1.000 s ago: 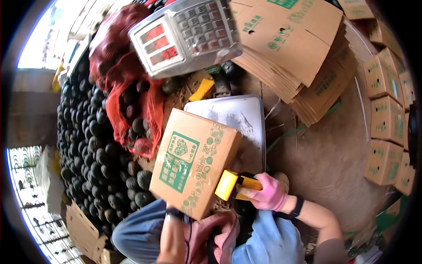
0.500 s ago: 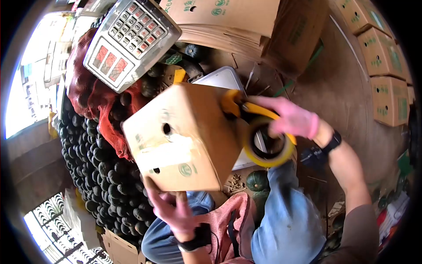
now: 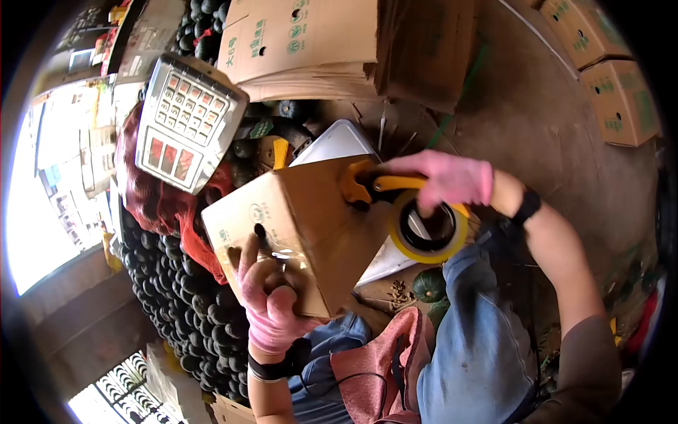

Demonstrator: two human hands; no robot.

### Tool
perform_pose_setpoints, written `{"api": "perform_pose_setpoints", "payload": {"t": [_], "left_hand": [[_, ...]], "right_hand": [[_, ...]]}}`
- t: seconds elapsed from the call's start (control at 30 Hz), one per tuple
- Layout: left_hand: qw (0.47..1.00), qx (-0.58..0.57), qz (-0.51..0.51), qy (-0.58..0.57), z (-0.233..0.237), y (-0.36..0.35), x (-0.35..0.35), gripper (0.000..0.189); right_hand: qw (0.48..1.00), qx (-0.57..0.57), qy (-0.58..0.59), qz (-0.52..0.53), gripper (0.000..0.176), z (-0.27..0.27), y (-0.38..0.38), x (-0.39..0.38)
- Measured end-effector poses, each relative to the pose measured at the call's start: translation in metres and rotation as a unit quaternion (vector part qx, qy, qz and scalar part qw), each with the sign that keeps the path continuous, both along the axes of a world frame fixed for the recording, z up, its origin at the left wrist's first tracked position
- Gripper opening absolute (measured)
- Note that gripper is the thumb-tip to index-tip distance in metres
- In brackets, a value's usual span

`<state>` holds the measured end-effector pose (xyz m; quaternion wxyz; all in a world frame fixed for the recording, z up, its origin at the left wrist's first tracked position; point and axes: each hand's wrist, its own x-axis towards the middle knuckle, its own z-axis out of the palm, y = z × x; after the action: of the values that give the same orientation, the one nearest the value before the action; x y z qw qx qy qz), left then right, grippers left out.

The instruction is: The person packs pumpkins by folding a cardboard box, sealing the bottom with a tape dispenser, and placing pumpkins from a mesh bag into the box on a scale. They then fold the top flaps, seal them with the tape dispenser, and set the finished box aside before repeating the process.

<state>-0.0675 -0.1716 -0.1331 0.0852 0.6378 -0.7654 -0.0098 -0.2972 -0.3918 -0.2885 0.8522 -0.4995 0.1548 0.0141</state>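
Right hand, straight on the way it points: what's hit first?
The box. The tape dispenser in the right hand leads and seems to touch its side, though depth is unclear.

Brown floor [image 3: 530, 141]. Flattened cardboard stack [image 3: 304, 78] toward top; cartons [image 3: 621, 106] along right. Dark green squash heap [image 3: 191, 311] at left. Green strap [image 3: 462, 88] beside stack. Single squash [image 3: 429, 285] near knee.

Cartons in the hands [image 3: 325, 226], centre: one. Tape dispenser [image 3: 399, 184], centre: one, with one tape roll [image 3: 458, 237]. Gloved hands, two: left hand [image 3: 272, 311], right hand [image 3: 455, 180]. Keypad display unit [image 3: 187, 127], upper left: one. Scale platform [image 3: 337, 141]: one. Flat-carton stack [image 3: 304, 42], top: one. Closed cartons [image 3: 621, 102], upper right: two, plus a cropped edge. Dark round gourds [image 3: 191, 304], left: too many to count.
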Motion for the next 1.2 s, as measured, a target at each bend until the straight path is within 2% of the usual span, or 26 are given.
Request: {"api": "perform_pose_setpoints", "payload": {"t": [0.1,0.17,0.23,0.3,0.33,0.4,0.43,0.5,0.53,0.57,0.63,0.67,0.7,0.73,0.77,0.8,0.83,0.87,0.9,0.93,0.97,1.0,1.07,1.1,1.17,1.2], "left_hand": [[0.995,-0.02,0.092,0.024,-0.009,-0.016,-0.014,0.075],[0.985,-0.026,0.168,0.043,-0.011,-0.029,-0.028,0.075],[0.981,-0.037,0.187,0.036,-0.014,-0.037,-0.035,0.075],[0.977,-0.038,0.21,-0.006,-0.01,-0.046,-0.043,0.072],[0.973,-0.046,0.226,-0.007,-0.011,-0.05,-0.047,0.073],[0.962,-0.046,0.266,-0.028,-0.012,-0.061,-0.058,0.073],[0.964,-0.049,0.26,-0.019,-0.013,-0.064,-0.06,0.068],[0.927,-0.052,0.295,0.225,-0.019,-0.054,-0.027,0.061],[0.917,-0.055,0.298,0.258,-0.009,-0.045,0.0,0.057],[0.91,-0.031,0.323,0.258,-0.001,-0.036,0.025,0.064],[0.909,0.016,0.342,0.238,0.001,-0.02,0.066,0.086],[0.925,0.019,0.294,0.24,-0.009,-0.004,0.072,0.101],[0.938,0.02,0.247,0.244,-0.015,0.018,0.072,0.117],[0.942,0.043,0.255,0.216,-0.008,0.034,0.056,0.136],[0.936,0.066,0.292,0.184,-0.003,0.049,0.028,0.144],[0.947,0.071,0.284,0.133,-0.007,0.071,0.007,0.147],[0.935,0.049,0.328,0.125,-0.014,0.079,-0.014,0.138],[0.92,0.027,0.372,0.119,-0.02,0.086,-0.035,0.13],[0.894,-0.003,0.434,0.111,-0.024,0.085,-0.047,0.122],[0.914,-0.057,0.394,0.076,-0.032,0.083,-0.045,0.108],[0.894,-0.075,0.43,0.103,-0.034,0.079,-0.052,0.105],[0.886,-0.078,0.442,0.118,-0.033,0.072,-0.059,0.103],[0.871,-0.09,0.461,0.145,-0.035,0.066,-0.069,0.102],[0.869,-0.075,0.476,0.115,-0.032,0.062,-0.078,0.101],[0.877,-0.049,0.476,0.041,-0.025,0.048,-0.099,0.103],[0.856,-0.099,0.493,0.12,-0.031,0.038,-0.116,0.105]], "right_hand": [[0.999,0.017,0.044,0.001,0.08,-0.004,-0.039,0.024],[0.991,-0.053,0.117,0.045,0.08,0.022,-0.051,0.039],[0.988,-0.087,0.121,0.05,0.082,0.012,-0.046,0.035],[0.997,-0.043,0.01,0.056,0.085,-0.003,-0.026,-0.002],[0.992,-0.119,-0.039,0.035,0.085,-0.001,-0.008,-0.02],[0.975,-0.223,-0.003,0.014,0.085,0.024,0.029,-0.04],[0.976,-0.198,0.096,-0.001,0.084,0.03,0.045,-0.031],[0.985,-0.149,0.052,-0.074,0.085,0.011,0.065,-0.024],[0.984,-0.14,0.034,-0.102,0.085,0.003,0.068,-0.021],[0.988,-0.099,0.092,-0.078,0.086,0.013,0.06,-0.018],[0.993,-0.013,0.008,-0.117,0.083,0.011,0.05,-0.01],[0.991,-0.074,0.012,-0.108,0.08,0.003,0.042,-0.005],[0.988,-0.118,-0.012,-0.103,0.079,-0.002,0.028,0.002],[0.992,-0.092,-0.019,-0.084,0.079,-0.012,0.013,0.016],[0.995,-0.088,0.004,-0.044,0.08,-0.013,-0.003,0.035],[0.996,-0.085,0.026,-0.004,0.08,-0.014,-0.02,0.053],[0.99,-0.106,0.076,0.053,0.081,-0.004,-0.033,0.074],[0.996,-0.055,0.056,0.043,0.078,0.006,-0.036,0.089],[0.991,-0.082,0.053,0.097,0.084,-0.013,-0.038,0.113],[0.985,-0.1,0.056,0.126,0.083,-0.005,-0.039,0.112],[0.979,-0.119,0.06,0.151,0.082,0.004,-0.042,0.11],[0.977,-0.093,0.05,0.183,0.082,-0.005,-0.045,0.097],[0.98,-0.056,0.001,0.19,0.085,-0.009,-0.035,0.041],[0.979,-0.108,-0.01,0.173,0.088,-0.005,-0.023,0.008],[0.981,-0.183,-0.009,0.06,0.088,0.008,0.02,-0.038],[0.99,-0.138,0.002,0.022,0.088,0.01,0.033,-0.036]]}}
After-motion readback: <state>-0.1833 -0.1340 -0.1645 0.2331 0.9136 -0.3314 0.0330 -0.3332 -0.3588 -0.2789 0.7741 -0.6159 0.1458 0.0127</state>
